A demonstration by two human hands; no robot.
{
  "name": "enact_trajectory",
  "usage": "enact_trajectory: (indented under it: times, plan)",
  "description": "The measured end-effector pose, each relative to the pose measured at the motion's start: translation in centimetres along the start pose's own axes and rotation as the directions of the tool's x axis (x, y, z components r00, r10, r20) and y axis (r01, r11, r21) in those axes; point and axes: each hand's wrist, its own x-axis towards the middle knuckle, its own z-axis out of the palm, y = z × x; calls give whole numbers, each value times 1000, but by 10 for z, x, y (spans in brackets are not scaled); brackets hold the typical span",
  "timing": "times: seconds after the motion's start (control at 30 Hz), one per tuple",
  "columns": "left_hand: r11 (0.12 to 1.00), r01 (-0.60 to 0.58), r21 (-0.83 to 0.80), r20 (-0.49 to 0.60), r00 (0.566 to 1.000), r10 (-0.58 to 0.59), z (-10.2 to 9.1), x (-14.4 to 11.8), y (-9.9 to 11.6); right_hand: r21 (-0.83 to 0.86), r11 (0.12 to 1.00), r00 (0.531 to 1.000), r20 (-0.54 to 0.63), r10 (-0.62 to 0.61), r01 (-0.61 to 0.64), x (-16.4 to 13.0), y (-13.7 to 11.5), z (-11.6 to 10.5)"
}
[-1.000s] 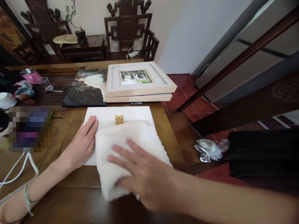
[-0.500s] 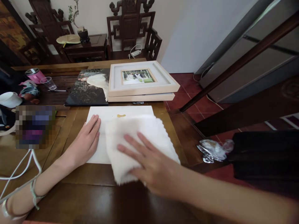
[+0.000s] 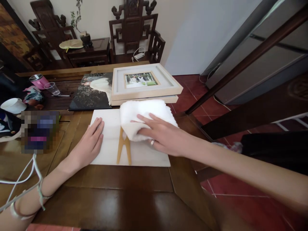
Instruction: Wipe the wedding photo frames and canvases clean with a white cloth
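A flat white board [image 3: 109, 157] lies on the brown wooden table, with a tan A-shaped piece [image 3: 127, 149] on its face. The top of that piece is hidden under a folded white towel [image 3: 149, 107]. My right hand [image 3: 162, 133] holds the towel over the board's upper right part, fingers on top and the cloth folded back near the thumb. On the board's left edge my left hand [image 3: 93, 139] rests flat, fingers stretched out, holding nothing.
Two pale wooden picture frames [image 3: 176, 89] are stacked behind the board, beside a dark photo panel [image 3: 79, 99]. At left are a pink mug [image 3: 39, 82], a plastic cup [image 3: 53, 89], a white cup [image 3: 13, 105], a blurred-out device [image 3: 39, 131] and white cables [image 3: 29, 171].
My right hand and the towel have moved away from me, toward the frames, uncovering the board's lower part and the tan piece's legs. My left hand has stayed on the board.
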Motion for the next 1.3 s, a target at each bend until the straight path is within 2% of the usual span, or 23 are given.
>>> enact_trajectory:
  times: [0.07,0.13,0.3,0.4,0.47,0.53,0.7,0.8,0.9,1.03,1.3]
  plan:
    - [1000,2,5,-1,1000,-2,0,0,0,-34,999,999,-44,10,-11,-4,6,5]
    - [1000,4,5,-4,1000,-4,1,1,0,-64,998,996,-88,-11,5,-12,2,12]
    - [1000,2,-9,-8,1000,-2,2,2,1,-95,987,962,-230,-148,129,-39,-39,24]
    - [1000,-2,-9,-19,1000,2,4,1,1,-123,968,939,-242,-242,218,-51,-59,23]
    - [1000,-3,-4,-22,1000,3,5,1,1,-127,957,927,-244,-284,260,-52,-60,22]
    - [1000,-1,3,-13,1000,1,4,0,2,-112,959,931,-232,-281,261,-48,-51,19]
    - [1000,3,6,4,1000,-3,3,0,2,-87,982,983,-65,-171,165,-20,-4,8]
    - [1000,6,2,5,1000,-6,3,0,1,-108,989,993,-52,-110,104,-4,21,2]
    - [1000,4,1,1,1000,-4,4,1,0,-106,993,997,-60,-55,49,2,30,1]
    - [1000,3,-1,-3,1000,-3,4,2,0,-110,993,998,-26,-50,47,-7,6,2]
    - [1000,-2,13,-9,1000,2,6,2,-1,69,997,991,128,-41,32,-53,-84,-8]
